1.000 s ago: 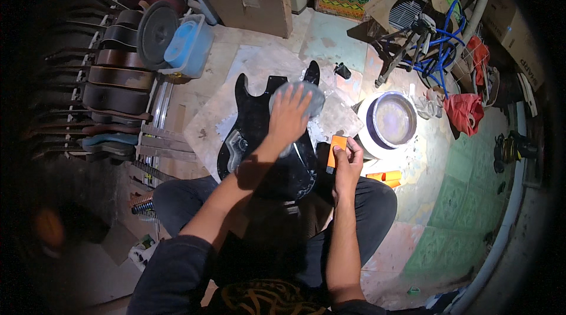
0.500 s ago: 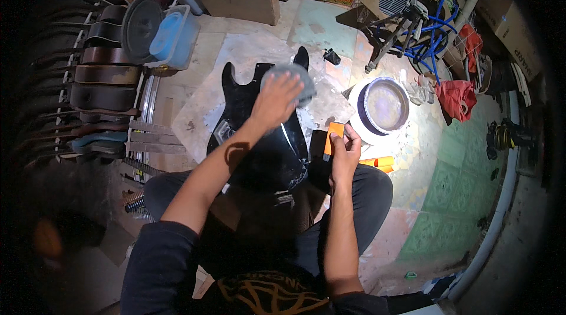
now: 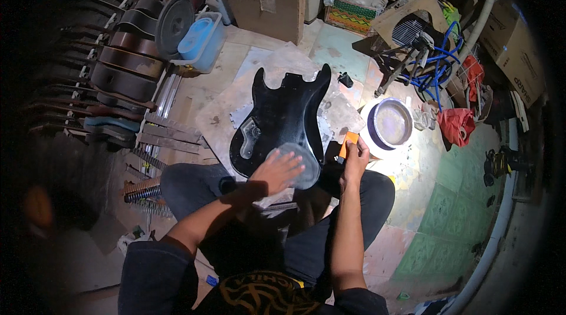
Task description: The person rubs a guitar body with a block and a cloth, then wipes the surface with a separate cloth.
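Note:
A glossy black electric guitar body lies flat before my knees, its two horns away from me and a routed cavity on its left side. Across its near right part my left hand presses a round grey cloth, fingers spread over it. The cloth is slightly blurred and hides the surface beneath. My right hand, beside the body's right edge, is closed around a small orange block with a dark lower end. Thumb and fingers grip it above my right knee, apart from the guitar body.
To the right stands a round basin of cloudy liquid. A small black cup sits beyond the body. Guitars line the left side, near a clear plastic tub. Blue hose tangles at the far right. A cardboard panel stands behind.
My left hand has drawn the grey cloth from the far part of the guitar body toward me. The right hand keeps the orange block. The whole view has shifted.

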Motion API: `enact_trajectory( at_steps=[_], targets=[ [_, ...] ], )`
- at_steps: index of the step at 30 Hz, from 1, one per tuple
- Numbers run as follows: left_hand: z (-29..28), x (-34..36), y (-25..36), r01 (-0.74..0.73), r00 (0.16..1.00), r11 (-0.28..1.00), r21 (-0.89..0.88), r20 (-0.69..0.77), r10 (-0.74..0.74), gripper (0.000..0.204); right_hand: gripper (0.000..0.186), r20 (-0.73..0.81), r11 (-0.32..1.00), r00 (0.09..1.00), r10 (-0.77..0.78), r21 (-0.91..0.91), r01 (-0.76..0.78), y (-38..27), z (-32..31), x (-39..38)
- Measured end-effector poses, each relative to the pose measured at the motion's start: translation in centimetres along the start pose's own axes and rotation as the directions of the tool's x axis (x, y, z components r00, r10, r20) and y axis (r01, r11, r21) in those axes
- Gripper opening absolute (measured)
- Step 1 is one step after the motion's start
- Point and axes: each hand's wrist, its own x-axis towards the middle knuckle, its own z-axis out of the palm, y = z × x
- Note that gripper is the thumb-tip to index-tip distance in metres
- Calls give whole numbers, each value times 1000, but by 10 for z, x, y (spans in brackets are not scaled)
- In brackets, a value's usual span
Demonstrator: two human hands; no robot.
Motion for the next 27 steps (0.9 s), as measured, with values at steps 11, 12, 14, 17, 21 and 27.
enact_trajectory(
  at_steps=[11,12,14,17,21,27],
  targets=[
    [-8,122,-100,476,829,879,25,-348,-439,56,48,-5,999,1000,2,-54,-2,-5,1,2],
    [-10,127,-113,500,812,866,21,-360,-460,55,49,-10,999,1000,6,-54,-7,-5,0,4],
    [-13,135,-136,558,784,829,34,-349,-513,54,49,-38,996,999,23,-83,-26,-5,-4,6],
    [-18,146,-168,644,732,763,45,-325,-599,52,48,-46,998,998,36,-57,-39,-11,-9,9],
    [-17,148,-213,717,637,693,-74,-334,-694,53,48,-36,999,998,50,-12,-50,-13,-11,10],
    [-2,104,-208,618,667,782,-81,-472,-577,55,46,-9,999,999,44,-21,-44,-14,2,5]
  ],
)
